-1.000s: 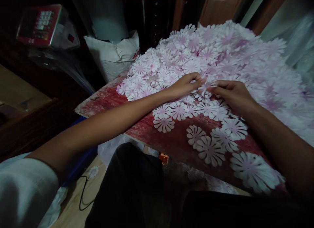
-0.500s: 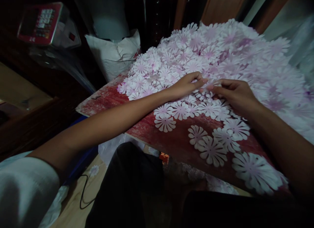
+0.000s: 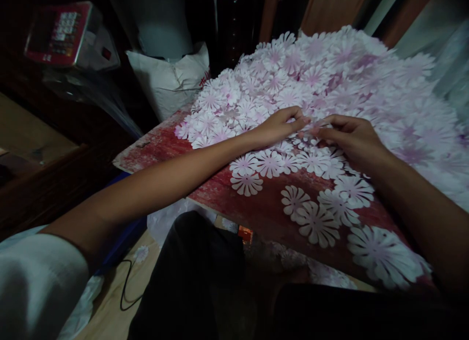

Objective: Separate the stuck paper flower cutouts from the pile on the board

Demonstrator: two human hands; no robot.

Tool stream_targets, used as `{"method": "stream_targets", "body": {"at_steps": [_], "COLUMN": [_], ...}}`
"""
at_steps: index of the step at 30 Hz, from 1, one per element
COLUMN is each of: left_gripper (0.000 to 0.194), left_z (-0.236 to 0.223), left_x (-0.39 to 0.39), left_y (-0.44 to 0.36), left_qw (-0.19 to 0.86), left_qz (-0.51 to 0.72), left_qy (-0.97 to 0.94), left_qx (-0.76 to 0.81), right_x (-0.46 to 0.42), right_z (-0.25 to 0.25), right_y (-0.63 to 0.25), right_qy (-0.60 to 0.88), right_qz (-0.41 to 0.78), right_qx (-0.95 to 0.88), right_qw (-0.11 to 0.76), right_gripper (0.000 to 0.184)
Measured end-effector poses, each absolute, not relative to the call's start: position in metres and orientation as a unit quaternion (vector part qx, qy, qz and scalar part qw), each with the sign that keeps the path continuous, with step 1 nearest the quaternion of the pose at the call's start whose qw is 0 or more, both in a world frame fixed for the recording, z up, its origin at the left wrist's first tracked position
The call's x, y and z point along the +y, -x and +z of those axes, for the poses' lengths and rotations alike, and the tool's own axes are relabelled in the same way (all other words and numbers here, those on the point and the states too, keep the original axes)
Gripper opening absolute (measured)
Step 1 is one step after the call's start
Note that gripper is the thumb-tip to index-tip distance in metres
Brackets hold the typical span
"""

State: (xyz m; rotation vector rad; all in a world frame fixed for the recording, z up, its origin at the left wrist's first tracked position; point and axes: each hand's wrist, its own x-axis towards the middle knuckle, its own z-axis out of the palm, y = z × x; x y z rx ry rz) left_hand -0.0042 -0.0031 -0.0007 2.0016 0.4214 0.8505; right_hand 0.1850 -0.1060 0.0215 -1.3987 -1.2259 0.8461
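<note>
A large heap of white, pink-centred flower cutouts [image 3: 278,81] covers much of the red board [image 3: 161,152]. At the heap's near side, my left hand [image 3: 284,126] has its thumb and fingers pinched together. My right hand [image 3: 351,137] faces it, fingertips pinched on a white flower cutout [image 3: 319,125] that is mostly hidden. What the left fingertips grip, if anything, is too small to make out. Below the hands lie several loose cutouts, among them a flat one [image 3: 246,183] and a larger one [image 3: 379,257] near the front edge.
A red-faced scale [image 3: 60,34] stands at the upper left. Behind the board's left corner is a white sack [image 3: 172,78] with a grey bucket [image 3: 164,27] behind it. A black cable [image 3: 126,286] and a fallen cutout [image 3: 141,253] lie on the floor.
Almost nothing differs. My right fingers have shifted very slightly, and the whole view has moved a little.
</note>
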Motion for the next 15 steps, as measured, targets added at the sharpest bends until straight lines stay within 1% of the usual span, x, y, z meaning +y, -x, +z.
{"method": "stream_targets", "body": {"at_steps": [2,6,10,15], "left_gripper": [0.030,0.032,0.032,0.030], "left_z": [-0.0012,-0.0031,-0.0029,0.0014], "left_x": [-0.0011,0.0023,0.0015,-0.0029], "left_y": [0.0041,0.0035,0.0039,0.0052], "left_qw": [0.444,0.443,0.445,0.444], "left_qz": [0.340,0.338,0.334,0.325], "left_qy": [-0.811,-0.813,-0.813,-0.812], "left_qx": [0.170,0.169,0.172,0.194], "right_x": [-0.1057,-0.1062,-0.1079,-0.1086], "right_z": [0.0204,0.0196,0.0214,0.0227], "right_y": [-0.1859,-0.1856,-0.1831,-0.1805], "right_qy": [0.583,0.583,0.581,0.572], "right_qz": [0.353,0.348,0.346,0.351], "right_qx": [-0.514,-0.518,-0.518,-0.517], "right_qw": [0.521,0.520,0.524,0.531], "right_gripper": [0.033,0.032,0.025,0.028]}}
